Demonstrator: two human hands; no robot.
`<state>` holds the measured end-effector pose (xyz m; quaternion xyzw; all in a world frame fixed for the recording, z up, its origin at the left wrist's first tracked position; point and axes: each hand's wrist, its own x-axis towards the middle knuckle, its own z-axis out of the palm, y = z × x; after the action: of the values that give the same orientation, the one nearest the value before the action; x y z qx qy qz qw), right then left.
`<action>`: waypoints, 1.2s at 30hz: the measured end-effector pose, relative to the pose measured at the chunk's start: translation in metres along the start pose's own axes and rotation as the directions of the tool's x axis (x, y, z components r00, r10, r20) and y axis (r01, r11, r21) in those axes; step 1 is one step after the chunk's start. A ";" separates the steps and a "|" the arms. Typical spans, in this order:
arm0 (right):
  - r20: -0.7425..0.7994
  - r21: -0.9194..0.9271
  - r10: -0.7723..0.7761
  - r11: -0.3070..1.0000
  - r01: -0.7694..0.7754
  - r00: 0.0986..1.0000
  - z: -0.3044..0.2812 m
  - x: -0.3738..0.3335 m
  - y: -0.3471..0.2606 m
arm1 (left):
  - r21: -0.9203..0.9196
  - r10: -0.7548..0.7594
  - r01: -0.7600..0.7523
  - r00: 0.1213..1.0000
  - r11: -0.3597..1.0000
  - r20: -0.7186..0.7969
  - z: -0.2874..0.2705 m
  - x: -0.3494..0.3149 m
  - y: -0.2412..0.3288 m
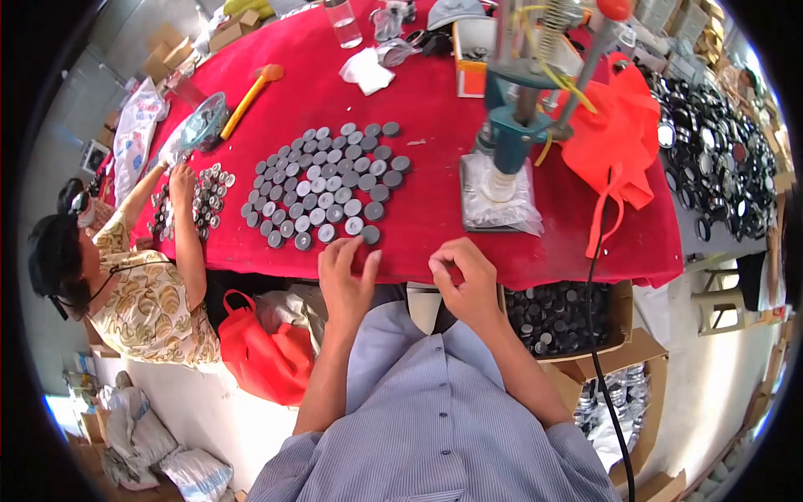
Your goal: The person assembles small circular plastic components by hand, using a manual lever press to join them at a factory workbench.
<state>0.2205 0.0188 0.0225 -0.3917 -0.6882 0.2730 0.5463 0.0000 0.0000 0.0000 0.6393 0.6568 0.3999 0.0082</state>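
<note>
Many round grey caps (332,184) lie in a loose flat cluster on the red-covered table. My left hand (346,280) is at the table's near edge, thumb and fingers apart, with one grey cap (370,234) right beyond its fingertips. To its right, my right hand (465,278) hovers by the same edge with its fingers curled toward the thumb. Whatever its fingers may hold is hidden. Ahead of that hand stands a teal hand press (512,138), its pale tip down on a base wrapped in clear plastic (523,209).
At the left, a co-worker (138,293) handles small metal parts (209,201). An orange hammer (251,100) lies beyond. A red bag (615,138) is right of the press. Below the edge sit a box of dark caps (556,318) and another red bag (268,356); a black cable (598,368) hangs down.
</note>
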 end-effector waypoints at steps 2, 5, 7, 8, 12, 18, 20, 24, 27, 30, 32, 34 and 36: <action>-0.081 0.097 0.028 0.995 -0.020 0.996 -0.013 0.012 0.012 | 0.059 0.059 -0.054 0.994 0.997 -0.093 0.027 0.037 -0.011; -0.171 0.011 0.110 0.994 -0.110 0.979 -0.060 -0.041 -0.019 | 0.127 0.055 -0.053 0.998 0.991 -0.013 -0.006 -0.008 0.013; -0.270 -0.057 0.141 0.985 -0.162 0.953 -0.096 -0.031 0.005 | 0.141 0.076 -0.067 0.995 0.988 -0.065 0.014 0.002 0.012; -0.325 -0.071 0.187 0.973 -0.222 0.927 -0.111 -0.033 0.014 | 0.128 0.072 -0.064 0.995 0.990 -0.062 0.018 0.005 0.010; -0.461 -0.176 0.308 0.888 -0.426 0.832 -0.152 -0.035 0.050 | 0.007 0.036 -0.036 0.999 0.999 0.011 0.015 0.019 0.038; -0.334 -0.536 0.134 0.787 -0.305 0.933 -0.133 -0.022 0.047 | -0.468 -0.003 0.095 0.981 0.878 0.193 0.051 0.056 0.099; -0.336 -0.550 0.120 0.780 -0.298 0.934 -0.132 -0.021 0.055 | -0.450 0.108 -0.015 0.978 0.893 0.181 0.081 0.072 0.111; -0.434 -0.373 0.301 0.798 -0.473 0.849 -0.136 -0.014 0.048 | -0.541 0.165 -0.040 0.969 0.840 0.185 0.117 0.078 0.130; -0.438 -0.154 0.297 0.905 -0.396 0.848 -0.131 0.004 0.069 | -0.590 0.176 -0.025 0.964 0.807 0.199 0.118 0.073 0.126; -0.285 -0.119 0.256 0.947 -0.299 0.924 -0.125 0.046 0.072 | -0.583 0.142 -0.022 0.977 0.812 0.161 0.115 0.072 0.124; -0.216 -0.052 0.216 0.971 -0.232 0.952 -0.126 0.064 0.089 | -0.620 0.090 0.033 0.982 0.784 0.167 0.111 0.062 0.115; -0.055 0.120 0.198 0.974 -0.190 0.979 -0.123 0.082 0.099 | -0.613 0.059 0.032 0.990 0.789 0.128 0.101 0.051 0.103; 0.039 0.122 0.286 0.950 -0.289 0.957 -0.133 0.098 0.116 | -0.609 0.021 0.041 0.995 0.792 0.095 0.090 0.038 0.092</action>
<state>0.3671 0.1574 0.0159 -0.4495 -0.6107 0.3968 0.5172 0.1166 0.0665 0.0068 0.6176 0.4948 0.5589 0.2479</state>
